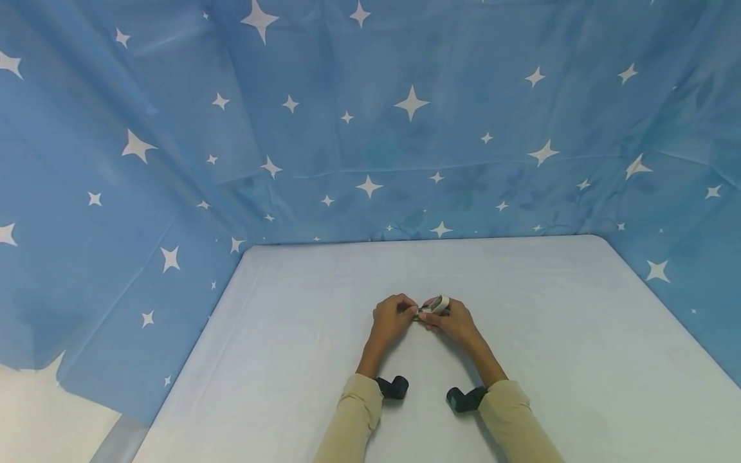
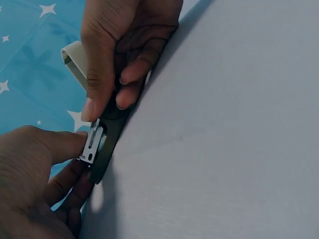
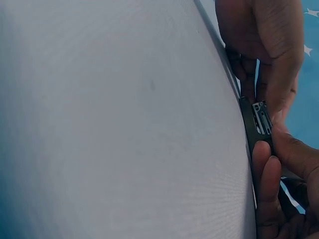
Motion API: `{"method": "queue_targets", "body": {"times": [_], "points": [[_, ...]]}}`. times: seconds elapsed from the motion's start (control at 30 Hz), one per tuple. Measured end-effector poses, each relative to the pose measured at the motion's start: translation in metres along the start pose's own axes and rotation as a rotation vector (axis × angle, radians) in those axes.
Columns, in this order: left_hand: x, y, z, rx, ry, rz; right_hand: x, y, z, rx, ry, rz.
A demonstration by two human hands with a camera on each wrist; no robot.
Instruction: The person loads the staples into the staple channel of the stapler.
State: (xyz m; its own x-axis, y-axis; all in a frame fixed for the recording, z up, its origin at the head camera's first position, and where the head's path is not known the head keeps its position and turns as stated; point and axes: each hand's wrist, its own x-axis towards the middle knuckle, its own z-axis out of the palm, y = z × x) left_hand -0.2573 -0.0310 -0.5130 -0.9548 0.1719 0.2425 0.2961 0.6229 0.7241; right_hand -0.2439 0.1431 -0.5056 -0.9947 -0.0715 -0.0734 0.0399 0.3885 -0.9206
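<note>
A small stapler (image 2: 114,130) is held just above the white table, its dark base lengthwise between the hands. Its cream cover (image 1: 442,303) stands raised from the base, and a slotted metal part (image 2: 91,143) shows at the front end. My left hand (image 1: 393,317) pinches that front end, the thumb at the metal part and fingers at the base's far side. Farther back, my right hand (image 1: 455,321) grips the stapler's body, its thumb beside the metal part and fingertips (image 3: 270,172) against the dark base. The stapler's rear is mostly hidden by the right hand.
The white table (image 1: 278,334) spreads around both hands. A blue curtain (image 1: 324,141) with white stars hangs behind it and along the sides. Black wrist cameras (image 1: 396,388) sit at the cuffs of the beige sleeves (image 1: 353,411).
</note>
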Motion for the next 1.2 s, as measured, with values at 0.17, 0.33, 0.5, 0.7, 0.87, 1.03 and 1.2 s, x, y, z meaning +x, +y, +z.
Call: {"method": "queue_targets", "body": {"times": [0.17,0.33,0.5,0.7,0.87,1.03,1.2], "points": [[0.000,0.003,0.000,-0.050,-0.006,-0.061,-0.001,0.000,0.001,-0.007,0.005,0.004],[-0.001,0.006,0.000,-0.038,0.002,-0.072,-0.002,-0.001,0.002,-0.025,0.010,-0.004],[-0.001,0.006,-0.002,-0.025,-0.015,-0.081,-0.002,-0.001,0.003,-0.065,0.023,-0.005],[0.000,0.003,-0.007,-0.092,-0.048,-0.066,-0.001,0.000,0.003,-0.039,0.020,-0.005],[0.002,-0.001,-0.009,-0.169,-0.072,-0.073,0.000,0.001,0.004,-0.025,0.018,-0.006],[0.003,-0.004,-0.010,-0.188,-0.115,-0.073,-0.001,0.001,0.004,-0.048,0.024,0.000],[0.003,-0.003,-0.008,-0.181,-0.103,-0.064,0.000,0.000,0.002,-0.057,0.029,0.001]]}}
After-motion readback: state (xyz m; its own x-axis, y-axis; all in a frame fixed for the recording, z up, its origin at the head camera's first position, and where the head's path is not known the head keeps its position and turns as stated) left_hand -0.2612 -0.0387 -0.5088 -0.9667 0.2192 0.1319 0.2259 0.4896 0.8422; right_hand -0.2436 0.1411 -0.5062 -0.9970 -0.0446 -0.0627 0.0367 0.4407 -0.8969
